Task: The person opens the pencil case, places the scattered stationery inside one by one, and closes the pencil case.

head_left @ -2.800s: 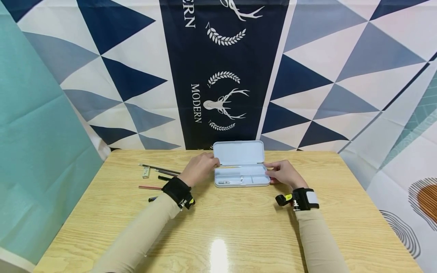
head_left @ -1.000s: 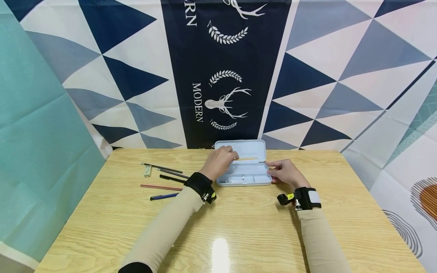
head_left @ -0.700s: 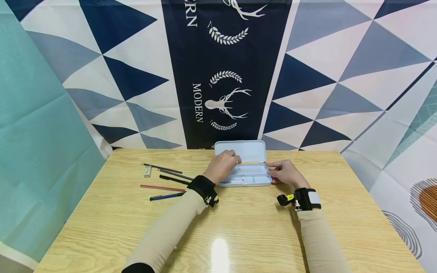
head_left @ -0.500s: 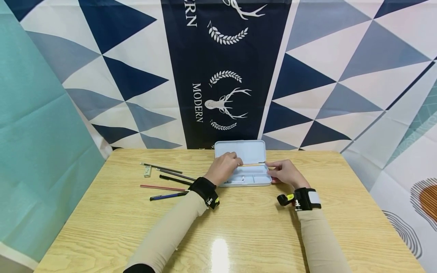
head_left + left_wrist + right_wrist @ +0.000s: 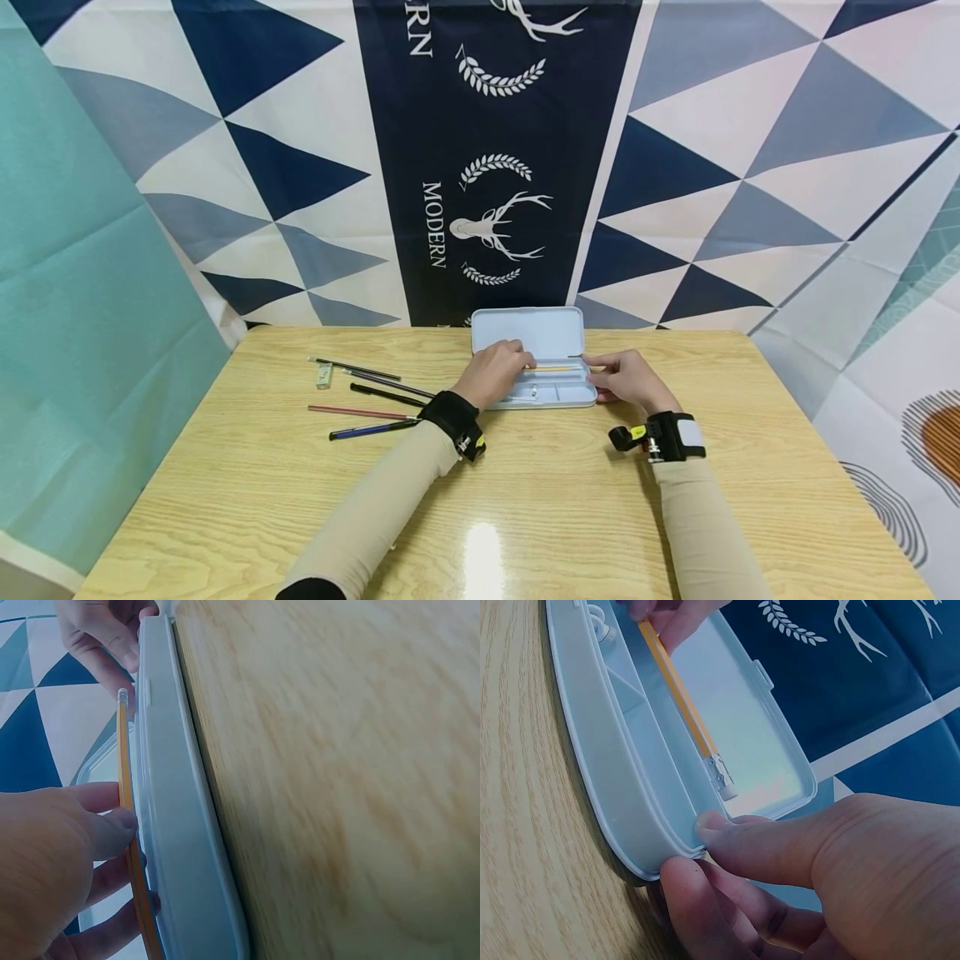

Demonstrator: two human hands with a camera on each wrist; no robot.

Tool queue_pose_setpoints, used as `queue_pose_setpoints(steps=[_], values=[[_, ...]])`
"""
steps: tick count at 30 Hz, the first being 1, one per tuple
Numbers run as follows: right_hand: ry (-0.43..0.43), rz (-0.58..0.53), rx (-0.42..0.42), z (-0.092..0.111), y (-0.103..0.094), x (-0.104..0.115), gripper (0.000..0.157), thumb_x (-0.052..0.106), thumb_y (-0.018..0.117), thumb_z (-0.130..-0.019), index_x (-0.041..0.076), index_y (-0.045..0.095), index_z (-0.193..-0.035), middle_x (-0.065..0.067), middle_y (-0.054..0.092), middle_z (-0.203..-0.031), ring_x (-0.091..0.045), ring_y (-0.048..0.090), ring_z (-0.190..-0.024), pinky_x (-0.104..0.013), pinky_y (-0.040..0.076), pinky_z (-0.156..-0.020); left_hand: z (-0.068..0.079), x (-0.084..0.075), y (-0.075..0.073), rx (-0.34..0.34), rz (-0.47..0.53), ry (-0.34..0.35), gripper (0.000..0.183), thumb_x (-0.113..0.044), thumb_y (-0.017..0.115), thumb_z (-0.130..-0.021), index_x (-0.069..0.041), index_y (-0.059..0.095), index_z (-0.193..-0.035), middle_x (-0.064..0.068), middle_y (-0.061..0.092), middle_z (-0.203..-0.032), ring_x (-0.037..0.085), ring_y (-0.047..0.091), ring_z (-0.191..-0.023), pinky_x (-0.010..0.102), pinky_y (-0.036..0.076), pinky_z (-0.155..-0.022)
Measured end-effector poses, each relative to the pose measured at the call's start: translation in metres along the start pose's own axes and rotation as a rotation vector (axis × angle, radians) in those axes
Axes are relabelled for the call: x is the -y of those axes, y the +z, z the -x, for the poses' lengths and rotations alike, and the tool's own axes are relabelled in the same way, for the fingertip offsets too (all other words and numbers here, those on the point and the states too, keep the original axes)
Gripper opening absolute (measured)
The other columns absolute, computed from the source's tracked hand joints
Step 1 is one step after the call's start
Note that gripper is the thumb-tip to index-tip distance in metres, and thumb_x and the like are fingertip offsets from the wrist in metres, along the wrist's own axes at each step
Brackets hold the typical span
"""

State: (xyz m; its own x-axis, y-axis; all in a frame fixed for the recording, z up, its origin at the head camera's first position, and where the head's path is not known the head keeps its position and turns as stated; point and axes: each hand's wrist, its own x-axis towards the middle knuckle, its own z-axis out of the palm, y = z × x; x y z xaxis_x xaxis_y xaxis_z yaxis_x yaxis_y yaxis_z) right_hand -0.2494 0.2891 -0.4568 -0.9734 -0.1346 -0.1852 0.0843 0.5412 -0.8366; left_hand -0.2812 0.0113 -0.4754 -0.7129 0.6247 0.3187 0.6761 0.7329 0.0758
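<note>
A light blue pencil case (image 5: 536, 398) lies with its lid raised near the back of the table. My left hand (image 5: 495, 371) pinches a yellow pencil (image 5: 126, 772) between thumb and fingers. In the right wrist view the pencil (image 5: 682, 697) slants over the long rear compartment, its white eraser end (image 5: 727, 792) toward my right hand. My right hand (image 5: 630, 382) grips the case's right end, thumb (image 5: 720, 832) on the rim and fingers curled outside the wall. A small white item (image 5: 600, 630) lies in the front compartment, partly cut off by the view's edge.
Left of the case lie a dark pencil (image 5: 360, 369), a black pen (image 5: 382, 393), a reddish pencil (image 5: 352, 411), a blue pen (image 5: 367, 431) and a small eraser (image 5: 324, 377). A patterned cloth (image 5: 510, 167) hangs behind the table (image 5: 570, 508).
My left hand has carried the yellow pencil rightward from the case's left end, over the lid's lower part, then down toward the rear compartment. My right hand stays at the case's right end.
</note>
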Motion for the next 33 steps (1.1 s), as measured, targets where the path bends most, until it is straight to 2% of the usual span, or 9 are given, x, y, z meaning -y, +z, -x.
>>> queue_pose_setpoints(steps=[5, 9, 13, 20, 26, 33], values=[[-0.005, 0.003, 0.006, 0.001, -0.001, 0.0, 0.049, 0.005, 0.07, -0.11, -0.001, 0.061, -0.157, -0.013, 0.077, -0.096, -0.009, 0.071, -0.069, -0.022, 0.064, -0.066, -0.014, 0.021, 0.049, -0.021, 0.024, 0.02, 0.025, -0.012, 0.076, -0.108, -0.026, 0.087, -0.124, -0.002, 0.078, -0.111, 0.017, 0.077, -0.104, 0.032, 0.067, -0.085], [0.0, 0.004, 0.007, 0.0, -0.001, 0.0, 0.049, 0.006, 0.07, -0.11, -0.001, 0.061, -0.157, -0.012, 0.076, -0.095, -0.009, 0.071, -0.069, -0.022, 0.064, -0.066, -0.018, 0.024, 0.06, -0.055, -0.027, 0.058, 0.026, -0.011, 0.08, -0.105, -0.029, 0.087, -0.122, -0.005, 0.077, -0.108, 0.014, 0.078, -0.099, 0.029, 0.067, -0.08], [0.003, 0.008, 0.003, 0.0, -0.001, 0.001, 0.049, 0.005, 0.071, -0.11, -0.001, 0.061, -0.157, -0.012, 0.075, -0.094, -0.008, 0.07, -0.068, -0.022, 0.064, -0.066, -0.019, 0.024, 0.062, -0.059, -0.031, 0.059, 0.026, -0.011, 0.08, -0.104, -0.03, 0.088, -0.12, -0.006, 0.077, -0.106, 0.015, 0.078, -0.098, 0.029, 0.067, -0.079], [0.005, 0.013, 0.005, 0.0, -0.001, 0.002, 0.049, 0.006, 0.071, -0.109, -0.001, 0.062, -0.157, -0.012, 0.075, -0.095, -0.008, 0.07, -0.069, -0.022, 0.064, -0.066, -0.015, 0.023, 0.061, -0.015, 0.041, 0.033, 0.026, -0.01, 0.077, -0.106, -0.028, 0.087, -0.122, -0.004, 0.078, -0.108, 0.017, 0.078, -0.1, 0.032, 0.068, -0.083], [0.004, 0.015, 0.007, 0.0, -0.001, 0.003, 0.048, 0.006, 0.07, -0.11, -0.001, 0.061, -0.157, -0.012, 0.075, -0.095, -0.008, 0.071, -0.069, -0.021, 0.064, -0.066, -0.012, 0.025, 0.058, -0.011, 0.073, 0.054, 0.026, -0.009, 0.078, -0.105, -0.027, 0.088, -0.12, -0.004, 0.078, -0.105, 0.016, 0.078, -0.098, 0.031, 0.067, -0.085], [0.003, 0.02, 0.007, 0.001, -0.001, 0.002, 0.048, 0.006, 0.07, -0.11, -0.001, 0.061, -0.157, -0.012, 0.074, -0.095, -0.008, 0.071, -0.069, -0.022, 0.064, -0.066, -0.015, 0.027, 0.054, 0.035, 0.173, 0.03, 0.024, -0.009, 0.077, -0.106, -0.027, 0.089, -0.117, -0.005, 0.08, -0.105, 0.014, 0.078, -0.101, 0.033, 0.066, -0.094]])
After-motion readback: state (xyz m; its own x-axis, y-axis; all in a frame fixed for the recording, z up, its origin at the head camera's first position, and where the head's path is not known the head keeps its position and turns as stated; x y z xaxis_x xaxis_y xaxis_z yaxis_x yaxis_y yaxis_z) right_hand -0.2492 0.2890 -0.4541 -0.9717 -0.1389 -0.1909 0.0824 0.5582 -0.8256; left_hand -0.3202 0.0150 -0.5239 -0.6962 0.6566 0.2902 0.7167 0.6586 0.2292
